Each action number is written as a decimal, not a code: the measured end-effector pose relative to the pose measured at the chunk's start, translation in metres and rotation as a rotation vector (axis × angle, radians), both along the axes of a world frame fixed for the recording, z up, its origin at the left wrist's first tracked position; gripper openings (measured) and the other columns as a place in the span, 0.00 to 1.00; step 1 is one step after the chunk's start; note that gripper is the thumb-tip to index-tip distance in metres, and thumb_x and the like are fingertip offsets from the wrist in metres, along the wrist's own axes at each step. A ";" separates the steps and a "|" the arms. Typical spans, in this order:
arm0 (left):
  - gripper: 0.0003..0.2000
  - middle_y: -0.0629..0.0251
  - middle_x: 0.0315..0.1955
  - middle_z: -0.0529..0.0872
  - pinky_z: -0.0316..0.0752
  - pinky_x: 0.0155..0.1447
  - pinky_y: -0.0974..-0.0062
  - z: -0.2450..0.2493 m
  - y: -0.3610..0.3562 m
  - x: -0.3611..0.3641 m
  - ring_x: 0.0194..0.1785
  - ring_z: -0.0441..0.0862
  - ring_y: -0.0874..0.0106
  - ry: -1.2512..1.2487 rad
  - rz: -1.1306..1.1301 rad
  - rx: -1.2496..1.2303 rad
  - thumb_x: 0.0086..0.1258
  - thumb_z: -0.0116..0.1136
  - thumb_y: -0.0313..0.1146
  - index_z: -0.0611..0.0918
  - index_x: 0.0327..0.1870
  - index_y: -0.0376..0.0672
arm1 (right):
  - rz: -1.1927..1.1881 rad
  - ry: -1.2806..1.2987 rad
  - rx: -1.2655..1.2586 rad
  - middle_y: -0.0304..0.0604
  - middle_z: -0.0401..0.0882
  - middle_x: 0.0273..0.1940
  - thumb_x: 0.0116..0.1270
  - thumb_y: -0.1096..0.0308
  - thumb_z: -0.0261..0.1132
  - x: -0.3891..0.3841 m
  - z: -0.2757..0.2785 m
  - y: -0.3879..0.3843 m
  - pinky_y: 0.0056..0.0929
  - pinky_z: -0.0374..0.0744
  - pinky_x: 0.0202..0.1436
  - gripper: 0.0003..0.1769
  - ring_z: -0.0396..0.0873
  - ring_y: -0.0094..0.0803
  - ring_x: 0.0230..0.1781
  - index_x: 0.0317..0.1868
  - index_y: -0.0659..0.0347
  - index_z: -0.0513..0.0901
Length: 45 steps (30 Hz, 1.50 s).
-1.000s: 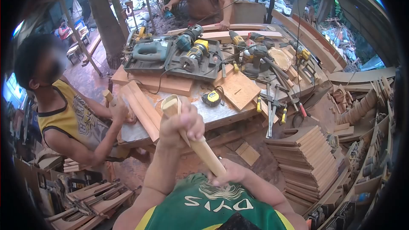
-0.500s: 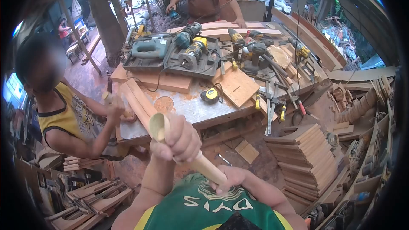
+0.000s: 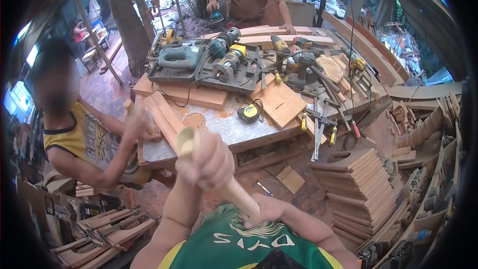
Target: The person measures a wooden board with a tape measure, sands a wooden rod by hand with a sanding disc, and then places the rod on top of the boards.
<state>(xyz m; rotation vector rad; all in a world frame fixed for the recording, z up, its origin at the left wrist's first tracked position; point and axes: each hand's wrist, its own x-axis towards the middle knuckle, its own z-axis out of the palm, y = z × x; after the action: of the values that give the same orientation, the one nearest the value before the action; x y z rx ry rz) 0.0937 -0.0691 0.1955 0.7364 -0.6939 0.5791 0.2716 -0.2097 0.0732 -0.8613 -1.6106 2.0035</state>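
Observation:
Across my chest lies a pale, rounded wooden rod (image 3: pixel 241 194), tilted up toward the bench on the left. My left hand (image 3: pixel 206 162), blurred by motion, is wrapped around its upper part. A curled, pale, sheet-like piece (image 3: pixel 184 139) sticks out beyond that fist, hollow side showing. Close against my green shirt, my right hand (image 3: pixel 265 209) grips the rod's lower end. Both fists are closed, with the bench's front edge just beyond them.
A workbench (image 3: pixel 226 137) holds a jigsaw (image 3: pixel 178 57), a router (image 3: pixel 229 62), drills and a tape measure (image 3: pixel 250 112). Curved wooden parts (image 3: pixel 356 184) are stacked at right. A co-worker (image 3: pixel 94 134) stands at left, another person (image 3: pixel 251 2) behind the bench. Clamped wood (image 3: pixel 107 236) lies lower left.
My left fist has moved slightly along the rod and is more blurred. My right hand keeps its hold. The view has shifted a little; the left co-worker's hands have moved too.

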 end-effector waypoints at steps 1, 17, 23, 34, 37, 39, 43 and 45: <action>0.12 0.70 0.18 0.78 0.79 0.30 0.71 0.007 -0.001 0.003 0.20 0.76 0.72 -0.034 -0.068 0.065 0.60 0.77 0.26 0.80 0.30 0.45 | 0.235 0.122 -0.086 0.40 0.86 0.32 0.60 0.60 0.79 0.003 -0.006 0.003 0.28 0.80 0.42 0.15 0.82 0.23 0.35 0.36 0.62 0.85; 0.11 0.64 0.27 0.81 0.83 0.34 0.67 -0.033 0.011 0.000 0.26 0.82 0.70 0.492 0.774 -0.207 0.70 0.66 0.24 0.74 0.44 0.42 | -0.707 -0.377 0.354 0.51 0.85 0.31 0.62 0.63 0.72 -0.028 -0.021 -0.004 0.40 0.81 0.37 0.15 0.85 0.52 0.31 0.46 0.61 0.82; 0.12 0.69 0.25 0.79 0.84 0.36 0.67 -0.019 0.023 -0.001 0.24 0.80 0.72 0.006 0.167 -0.102 0.68 0.69 0.27 0.76 0.44 0.45 | 0.093 0.370 -0.310 0.36 0.80 0.26 0.61 0.65 0.77 0.002 -0.011 -0.004 0.21 0.72 0.25 0.14 0.76 0.19 0.22 0.39 0.62 0.82; 0.07 0.65 0.24 0.80 0.80 0.33 0.70 -0.040 0.004 0.014 0.24 0.79 0.74 0.528 1.247 -0.400 0.76 0.62 0.26 0.74 0.42 0.43 | -1.096 -0.598 0.982 0.51 0.85 0.29 0.60 0.74 0.70 -0.015 -0.023 0.042 0.42 0.82 0.37 0.08 0.84 0.48 0.29 0.41 0.63 0.84; 0.08 0.64 0.25 0.81 0.81 0.33 0.70 -0.052 -0.008 0.028 0.25 0.80 0.74 0.581 1.457 -0.409 0.76 0.63 0.27 0.74 0.43 0.43 | -1.143 -0.778 1.010 0.52 0.86 0.33 0.58 0.75 0.70 0.000 -0.044 0.052 0.38 0.83 0.39 0.09 0.87 0.47 0.34 0.40 0.62 0.84; 0.08 0.64 0.25 0.80 0.81 0.33 0.69 -0.041 -0.010 0.011 0.25 0.80 0.73 0.577 1.199 -0.281 0.74 0.64 0.26 0.74 0.41 0.42 | -1.018 -0.637 0.786 0.52 0.86 0.33 0.57 0.75 0.70 -0.012 -0.048 0.030 0.34 0.82 0.38 0.09 0.88 0.43 0.34 0.40 0.62 0.84; 0.09 0.70 0.19 0.73 0.77 0.28 0.69 -0.007 -0.006 -0.007 0.20 0.74 0.71 0.193 0.332 -0.014 0.71 0.65 0.25 0.74 0.39 0.43 | -0.053 -0.037 -0.026 0.34 0.83 0.32 0.58 0.63 0.80 -0.013 0.003 0.005 0.28 0.77 0.37 0.15 0.79 0.24 0.32 0.38 0.61 0.83; 0.09 0.72 0.17 0.71 0.75 0.25 0.70 0.021 0.000 0.007 0.18 0.72 0.72 -0.201 -0.198 0.335 0.70 0.66 0.26 0.74 0.37 0.44 | 0.260 0.188 -0.099 0.35 0.81 0.32 0.58 0.61 0.80 -0.013 -0.007 0.010 0.28 0.75 0.36 0.17 0.76 0.23 0.32 0.38 0.61 0.82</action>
<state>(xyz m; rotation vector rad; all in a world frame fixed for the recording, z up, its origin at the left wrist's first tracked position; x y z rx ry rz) 0.1010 -0.0692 0.2166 0.9139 -1.0541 0.3603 0.2588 -0.2001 0.0663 -0.4979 -1.5938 2.2818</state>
